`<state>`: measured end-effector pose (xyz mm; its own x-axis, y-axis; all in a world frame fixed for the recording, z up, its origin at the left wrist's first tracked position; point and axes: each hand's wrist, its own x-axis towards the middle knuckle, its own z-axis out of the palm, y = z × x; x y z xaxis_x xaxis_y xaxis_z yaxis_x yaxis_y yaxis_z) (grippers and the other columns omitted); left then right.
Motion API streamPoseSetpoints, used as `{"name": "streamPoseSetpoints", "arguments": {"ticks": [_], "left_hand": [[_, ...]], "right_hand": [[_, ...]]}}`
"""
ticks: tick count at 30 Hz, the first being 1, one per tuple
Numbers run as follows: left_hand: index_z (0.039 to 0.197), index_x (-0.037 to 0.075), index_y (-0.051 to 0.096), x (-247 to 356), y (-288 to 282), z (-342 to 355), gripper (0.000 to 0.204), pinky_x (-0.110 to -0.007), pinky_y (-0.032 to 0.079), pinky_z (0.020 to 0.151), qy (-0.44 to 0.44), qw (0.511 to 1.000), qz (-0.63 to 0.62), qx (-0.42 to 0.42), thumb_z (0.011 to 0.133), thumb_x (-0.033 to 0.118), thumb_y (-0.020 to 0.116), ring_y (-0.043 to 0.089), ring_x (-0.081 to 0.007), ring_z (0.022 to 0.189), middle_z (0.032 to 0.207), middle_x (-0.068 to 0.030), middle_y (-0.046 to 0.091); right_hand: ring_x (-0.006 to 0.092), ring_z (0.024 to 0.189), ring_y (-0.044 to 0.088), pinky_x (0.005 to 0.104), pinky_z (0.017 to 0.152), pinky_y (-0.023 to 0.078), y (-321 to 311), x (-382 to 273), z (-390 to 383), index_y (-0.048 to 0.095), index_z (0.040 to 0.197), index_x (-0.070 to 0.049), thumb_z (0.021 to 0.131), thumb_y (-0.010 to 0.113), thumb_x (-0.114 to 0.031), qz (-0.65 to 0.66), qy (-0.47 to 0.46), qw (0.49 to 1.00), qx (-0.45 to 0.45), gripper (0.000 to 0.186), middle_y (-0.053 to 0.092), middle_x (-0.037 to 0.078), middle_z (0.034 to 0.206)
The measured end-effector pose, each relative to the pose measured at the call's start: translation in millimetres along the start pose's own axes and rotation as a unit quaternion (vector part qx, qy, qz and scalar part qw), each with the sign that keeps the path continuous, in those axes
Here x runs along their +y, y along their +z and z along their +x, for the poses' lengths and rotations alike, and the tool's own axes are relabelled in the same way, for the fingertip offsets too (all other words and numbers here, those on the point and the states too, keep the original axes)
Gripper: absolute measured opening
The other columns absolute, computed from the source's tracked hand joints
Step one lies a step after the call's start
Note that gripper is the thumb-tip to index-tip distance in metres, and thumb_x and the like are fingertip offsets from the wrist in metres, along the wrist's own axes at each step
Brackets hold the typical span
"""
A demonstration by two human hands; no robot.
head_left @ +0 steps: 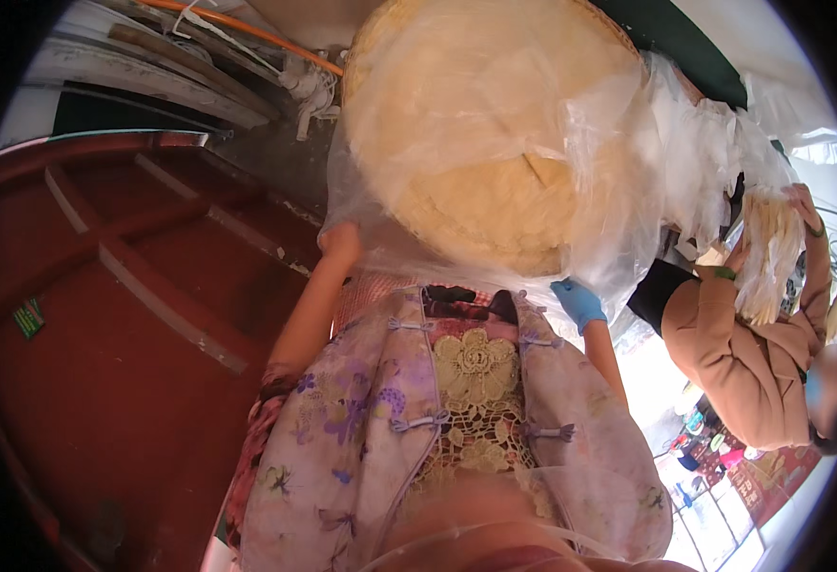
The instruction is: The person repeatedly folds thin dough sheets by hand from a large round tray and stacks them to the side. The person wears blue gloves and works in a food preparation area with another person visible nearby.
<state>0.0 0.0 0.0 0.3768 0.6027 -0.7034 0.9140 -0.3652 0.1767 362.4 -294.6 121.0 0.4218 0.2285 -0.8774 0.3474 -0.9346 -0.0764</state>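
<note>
A clear plastic sheet [619, 224] is spread over a wide, round, pale yellow mass [495, 205] in front of me; what the mass is made of I cannot tell. It appears to sit in a round woven tray [352, 91] whose rim shows through the plastic. My bare left hand [342, 246] is closed on the sheet's near left edge. On the near right, my right hand [580, 303], in a blue glove, pinches the same sheet. The fingertips of both hands are partly hidden by the folds. Through the sheet, the mass shows a dark slit and an uneven lower part.
At the right a person in a tan coat [738, 357] holds a bundle of pale strips [769, 243] in clear plastic. A big dark red panelled surface [103, 381] fills the left. Beyond it are pipes [309, 91] and an orange hose [247, 29].
</note>
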Motion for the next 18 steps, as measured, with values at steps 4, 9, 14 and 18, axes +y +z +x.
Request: {"name": "streamPoseSetpoints", "arguments": {"ticks": [4,9,14,18], "left_hand": [[0.119,0.013,0.055,-25,7,41,0.043,-0.038,0.049,0.08,-0.04,0.901,-0.429,-0.042,0.083,0.036,0.061,0.062,-0.0243,0.09,0.101,-0.007,0.065],[0.113,0.009,0.056,-22,-58,110,0.041,-0.036,0.052,0.068,-0.102,0.681,-0.721,-0.078,0.086,0.04,0.054,0.062,-0.0198,0.082,0.097,-0.0039,0.064],[0.106,0.008,0.058,-49,-166,167,0.03,-0.029,0.05,0.05,0.156,0.386,-0.876,-0.245,0.091,0.03,0.044,0.057,-0.0186,0.064,0.088,-0.0039,0.062],[0.104,0.005,0.055,-51,-242,188,0.032,-0.044,0.049,0.077,-0.012,0.33,-0.938,0.107,0.09,0.029,0.04,0.057,-0.0267,0.08,0.093,-0.0092,0.061]], "right_hand": [[0.0208,0.112,0.052,0.0297,0.098,0.037,59,78,38,0.058,0.119,-0.003,0.083,0.059,-0.029,0.296,-0.044,0.948,0.111,0.044,0.059,0.015,0.117],[0.0196,0.111,0.047,0.0295,0.087,0.044,42,148,113,0.043,0.13,-0.005,0.091,0.05,-0.018,0.661,0.014,0.717,0.221,0.041,0.051,0.008,0.123],[0.0248,0.11,0.052,0.0355,0.093,0.043,-106,150,135,0.044,0.127,-0.005,0.091,0.049,-0.025,0.118,-0.206,0.886,0.398,0.042,0.051,0.011,0.125],[0.0237,0.094,0.057,0.0357,0.085,0.045,-181,137,174,0.054,0.109,-0.004,0.09,0.051,-0.026,-0.281,-0.144,0.819,0.48,0.03,0.059,0.011,0.103]]}}
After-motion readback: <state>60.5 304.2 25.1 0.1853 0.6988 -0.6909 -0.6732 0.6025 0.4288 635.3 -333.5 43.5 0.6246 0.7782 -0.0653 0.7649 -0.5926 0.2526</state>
